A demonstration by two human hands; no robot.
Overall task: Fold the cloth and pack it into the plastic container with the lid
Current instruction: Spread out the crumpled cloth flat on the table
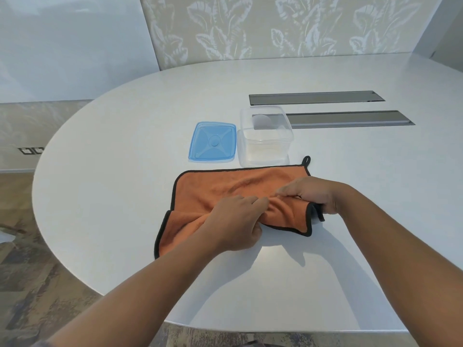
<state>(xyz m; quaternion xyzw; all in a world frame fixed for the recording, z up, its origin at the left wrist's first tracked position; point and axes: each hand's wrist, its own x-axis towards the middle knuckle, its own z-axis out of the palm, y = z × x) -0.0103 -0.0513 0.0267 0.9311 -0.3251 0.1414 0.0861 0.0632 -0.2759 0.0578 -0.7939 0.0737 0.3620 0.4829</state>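
An orange cloth with black trim and a hanging loop lies rumpled on the white table. My left hand pinches a bunched fold near the cloth's middle front. My right hand grips the cloth's right edge, fingers curled over the fabric. Just beyond the cloth stands the clear plastic container, open and empty. Its blue lid lies flat to the container's left.
Two long metal cable trays are set into the tabletop behind the container. The table's rounded edge curves along the left and front, with patterned floor below and a leaf-patterned wall behind.
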